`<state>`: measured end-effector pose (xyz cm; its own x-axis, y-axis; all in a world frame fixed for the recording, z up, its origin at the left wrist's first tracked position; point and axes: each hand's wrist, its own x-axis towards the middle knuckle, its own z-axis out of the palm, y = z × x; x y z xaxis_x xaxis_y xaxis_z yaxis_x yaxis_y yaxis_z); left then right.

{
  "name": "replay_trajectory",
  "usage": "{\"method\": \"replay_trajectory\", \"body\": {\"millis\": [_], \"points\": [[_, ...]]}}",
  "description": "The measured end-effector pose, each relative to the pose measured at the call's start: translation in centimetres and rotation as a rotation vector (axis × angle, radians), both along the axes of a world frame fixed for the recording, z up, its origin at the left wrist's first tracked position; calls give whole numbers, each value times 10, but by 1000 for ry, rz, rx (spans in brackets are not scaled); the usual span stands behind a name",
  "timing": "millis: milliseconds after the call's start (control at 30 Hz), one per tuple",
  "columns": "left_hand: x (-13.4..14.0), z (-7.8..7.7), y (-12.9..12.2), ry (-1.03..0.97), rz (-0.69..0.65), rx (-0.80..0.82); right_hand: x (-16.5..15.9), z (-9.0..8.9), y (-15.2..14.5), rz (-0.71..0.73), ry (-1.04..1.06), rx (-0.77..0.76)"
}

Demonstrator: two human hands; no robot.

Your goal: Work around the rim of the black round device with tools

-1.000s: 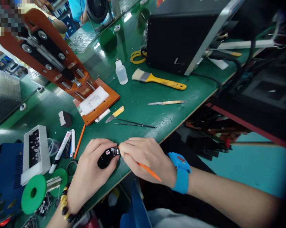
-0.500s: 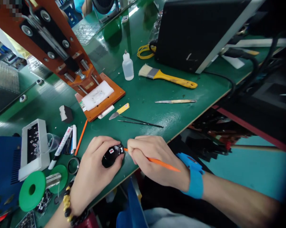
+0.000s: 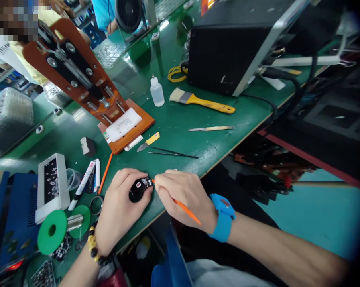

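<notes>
My left hand (image 3: pixel 120 207) grips a small black key fob (image 3: pixel 138 189) with a red button, pressed down on the green bench mat (image 3: pixel 180 131) near its front edge. My right hand (image 3: pixel 184 195), with a blue wrist strap (image 3: pixel 223 217), holds a thin orange stick (image 3: pixel 185 210) like a pen. The stick's tip touches the fob's right end. A beaded bracelet (image 3: pixel 97 251) circles my left wrist.
Black tweezers (image 3: pixel 172 153), a yellow-handled blade (image 3: pixel 148 141) and an orange press jig (image 3: pixel 120 123) lie beyond my hands. Farther back are a yellow brush (image 3: pixel 202 101), a small bottle (image 3: pixel 157 91), a metal spatula (image 3: pixel 211 128) and a black machine (image 3: pixel 227 44). Markers (image 3: pixel 87 179), a green spool (image 3: pixel 52 231) and a white parts tray (image 3: pixel 52 185) sit left.
Both hands stay on the fob and the stick's tip stays at its end. The stick's free end has swung down. The view has shifted slightly.
</notes>
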<state>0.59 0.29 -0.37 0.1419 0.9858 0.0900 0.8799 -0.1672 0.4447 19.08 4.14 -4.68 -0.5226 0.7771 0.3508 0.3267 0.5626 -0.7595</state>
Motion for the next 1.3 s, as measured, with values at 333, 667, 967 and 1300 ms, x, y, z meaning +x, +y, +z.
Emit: {"method": "replay_trajectory", "body": {"millis": [333,667,967,1300], "points": [[3,-1,-1,-30,11,2,15,6,4,24,113,-181],[4,-4,-3,-41,17,10,10,9,3,9,49,-234],[5,-3,-2,-36,14,26,5,5,0,-16,-2,-123],[5,-6,-3,3,20,39,3,-2,1,21,-27,35]]}}
